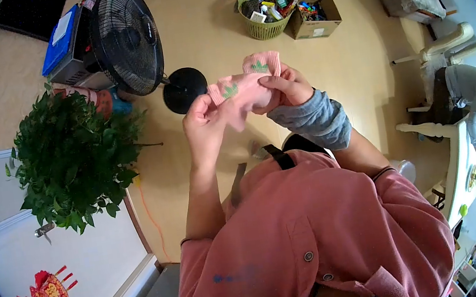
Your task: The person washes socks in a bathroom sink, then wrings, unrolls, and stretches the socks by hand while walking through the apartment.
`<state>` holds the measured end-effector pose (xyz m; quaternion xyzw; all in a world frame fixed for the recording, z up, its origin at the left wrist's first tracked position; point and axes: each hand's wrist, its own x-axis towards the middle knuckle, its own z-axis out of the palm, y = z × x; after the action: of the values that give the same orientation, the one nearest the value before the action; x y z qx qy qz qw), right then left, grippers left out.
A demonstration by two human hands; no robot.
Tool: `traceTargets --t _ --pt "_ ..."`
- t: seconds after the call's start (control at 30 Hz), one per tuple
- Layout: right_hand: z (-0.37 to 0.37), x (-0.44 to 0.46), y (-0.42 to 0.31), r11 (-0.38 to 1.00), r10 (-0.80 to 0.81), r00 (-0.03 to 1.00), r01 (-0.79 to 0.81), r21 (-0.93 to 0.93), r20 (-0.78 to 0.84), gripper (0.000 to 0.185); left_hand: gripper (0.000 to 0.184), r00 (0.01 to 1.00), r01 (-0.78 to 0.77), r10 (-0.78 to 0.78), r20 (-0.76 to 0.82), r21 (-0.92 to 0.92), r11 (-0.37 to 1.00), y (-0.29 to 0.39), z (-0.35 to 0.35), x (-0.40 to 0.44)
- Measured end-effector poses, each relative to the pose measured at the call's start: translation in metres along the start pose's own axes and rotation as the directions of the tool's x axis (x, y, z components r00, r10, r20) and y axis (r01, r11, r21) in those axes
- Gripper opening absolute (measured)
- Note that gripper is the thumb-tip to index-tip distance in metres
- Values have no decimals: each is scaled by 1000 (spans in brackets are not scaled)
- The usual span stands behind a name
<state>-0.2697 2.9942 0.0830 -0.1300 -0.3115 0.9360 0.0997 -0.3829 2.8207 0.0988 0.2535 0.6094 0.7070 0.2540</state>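
A pair of pink socks (249,90) with green leaf-like marks near the ribbed cuffs hangs between my two hands, in front of my chest. My left hand (202,117) pinches one cuff between thumb and fingers. On the other side, my right hand (292,86) grips the socks with its thumb on top, near the second cuff. One toe end dangles down between the hands. Bunched grey cloth (315,120) surrounds my right forearm just behind the wrist; whether it is a sleeve or a separate piece, I cannot tell.
A black standing fan (126,41) and a leafy plant (71,158) are at the left. Ahead on the floor stand a green basket (263,30) and a cardboard box (318,27), both filled. At the right, another person (473,84) reaches over a white table (458,179).
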Motion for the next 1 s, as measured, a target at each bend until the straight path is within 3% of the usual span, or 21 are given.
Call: traceTargets --t 0.13,0.23,0.3,0.37,0.43,0.5,0.53,0.63,0.7,0.73,0.77,0.8,0.83,0.87,0.97,1.0 --pt "15 6 0 1000 17 999 -18 26 48 30 18 999 29 -33 -31 -111 993 16 10 0" --pt "2 16 -2 982 133 990 -137 130 37 32 18 994 -24 12 -111 -103 994 16 5 5" --pt "1 21 -2 999 -2 1000 2 44 -14 33 16 973 -89 82 -215 -20 996 11 -5 9" --pt "11 33 2 968 -206 971 184 -173 -122 32 15 962 -92 64 -267 -93 991 16 -6 10" --pt "-24 50 5 896 -252 968 231 -379 -7 35 16 944 -149 109 -312 -107 983 10 -1 13" --pt "-59 57 -3 916 -67 994 27 -401 -87 38 16 934 -154 144 -327 -5 988 5 3 17" --pt "-65 60 -10 931 -76 995 95 -352 67 40 15 931 -165 168 -323 39 986 3 6 19" --pt "-54 57 -15 952 -112 992 89 -292 -61 39 16 927 -154 210 -310 195 969 -8 20 26" --pt "-43 53 -16 953 -74 997 72 -293 4 38 18 925 -137 239 -295 326 935 -21 41 29" --pt "-34 50 -17 954 -56 998 64 -293 36 39 21 972 -123 171 -159 277 953 -12 61 31" --pt "-6 37 -24 997 17 1000 -17 -70 -3 45 24 994 -100 106 -14 231 968 2 81 36" --pt "-13 42 -21 998 -15 996 10 55 91 45 26 961 -272 261 91 471 839 11 94 37" --pt "-21 38 -22 970 19 996 -40 238 90 46 27 899 -427 374 229 654 624 16 103 38" --pt "-28 34 -22 907 53 995 -86 413 90 47 30 840 -514 480 255 658 550 10 104 40" --pt "-22 27 -51 840 58 976 -161 519 210 48 21 878 -412 478 42 577 705 12 102 34" --pt "-22 27 -53 846 77 982 -157 509 174 47 17 908 -251 407 -105 640 726 14 99 34"
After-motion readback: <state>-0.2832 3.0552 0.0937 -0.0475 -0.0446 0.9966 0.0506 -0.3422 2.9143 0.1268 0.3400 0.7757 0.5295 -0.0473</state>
